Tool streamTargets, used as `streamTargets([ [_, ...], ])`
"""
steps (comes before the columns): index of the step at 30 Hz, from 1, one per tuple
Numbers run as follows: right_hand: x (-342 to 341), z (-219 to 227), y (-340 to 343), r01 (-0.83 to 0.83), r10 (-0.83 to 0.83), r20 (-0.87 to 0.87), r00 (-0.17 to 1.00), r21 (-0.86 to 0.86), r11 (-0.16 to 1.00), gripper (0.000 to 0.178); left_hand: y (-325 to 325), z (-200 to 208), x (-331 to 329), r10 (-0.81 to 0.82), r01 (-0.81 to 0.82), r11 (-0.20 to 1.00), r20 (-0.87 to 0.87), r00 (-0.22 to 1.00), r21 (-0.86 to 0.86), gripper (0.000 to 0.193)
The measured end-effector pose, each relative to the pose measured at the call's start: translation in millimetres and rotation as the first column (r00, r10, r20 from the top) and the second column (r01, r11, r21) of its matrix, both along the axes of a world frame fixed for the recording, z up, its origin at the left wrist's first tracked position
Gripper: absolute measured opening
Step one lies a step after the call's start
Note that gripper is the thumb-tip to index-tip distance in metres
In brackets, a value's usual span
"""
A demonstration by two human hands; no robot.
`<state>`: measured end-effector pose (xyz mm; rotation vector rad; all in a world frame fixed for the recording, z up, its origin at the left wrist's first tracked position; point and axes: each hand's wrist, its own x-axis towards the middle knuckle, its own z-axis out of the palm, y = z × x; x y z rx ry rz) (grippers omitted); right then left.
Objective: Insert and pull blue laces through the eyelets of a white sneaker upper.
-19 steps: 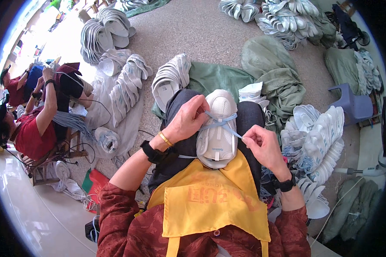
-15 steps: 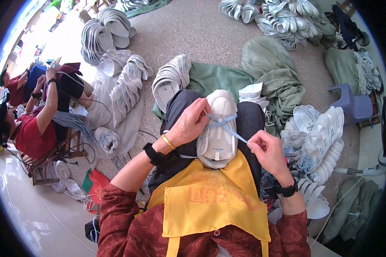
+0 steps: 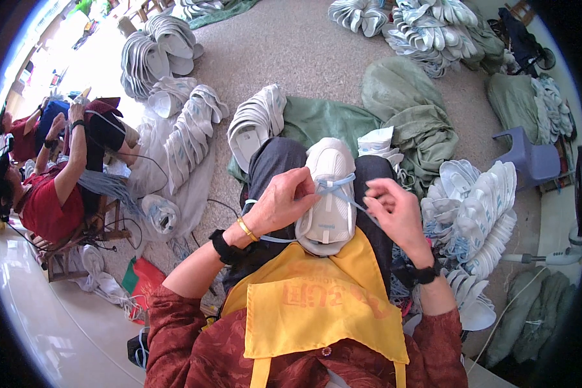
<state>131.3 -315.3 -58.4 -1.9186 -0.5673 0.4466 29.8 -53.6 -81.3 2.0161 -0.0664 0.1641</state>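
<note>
A white shoe upper rests between my thighs, its rounded toe pointing away from me. A flat light blue shoelace crosses over its top. My left hand is closed at the upper's left edge, thumb and fingertips pinching the lace beside the crossing. At the right, my right hand is closed on the other end, which slants down from the upper to its fingers. The exact grip of both hands is partly hidden. Under the upper lies my yellow apron.
Nested white shoe uppers stand ahead, and more uppers are heaped at my right. Green sacking lies beyond my knees. A blue-grey stool is at the right. Two people in red sit working at the left.
My right hand has moved up and slightly left, nearer the shoe upper, its fingers more curled. My left hand has shifted a little lower, still at the lace.
</note>
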Motion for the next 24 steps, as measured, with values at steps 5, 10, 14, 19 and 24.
streamTargets([
  [5, 1.1, -6.7, 45.9, -0.063, 0.094, 0.279, 0.956, -0.119, 0.991, 0.041, -2.1, 9.2, -1.7, 0.018, -0.027, 0.998, -0.152, 0.988, -0.060, 0.020],
  [10, -5.4, -7.8, 50.8, -0.031, 0.071, 0.299, 0.952, -0.137, 0.990, 0.044, 9.5, 17.7, -24.8, -0.110, 0.061, 0.979, -0.255, 0.961, -0.196, 0.016],
  [14, -6.8, -6.7, 48.0, -0.044, 0.084, 0.305, 0.949, -0.135, 0.990, 0.041, 35.4, 61.2, -63.5, -0.132, -0.063, 0.926, -0.476, 0.870, -0.372, 0.016],
  [19, -16.7, -5.0, 45.8, -0.057, 0.074, 0.388, 0.919, -0.055, 0.997, 0.028, 33.0, 43.5, -70.4, -0.090, -0.069, 0.938, -0.430, 0.898, -0.341, 0.015],
  [24, -18.0, 10.4, 46.2, -0.103, 0.157, 0.349, 0.924, -0.168, 0.980, 0.014, 25.9, 58.6, -60.8, 0.006, -0.094, 0.971, -0.370, 0.929, -0.221, 0.017],
])
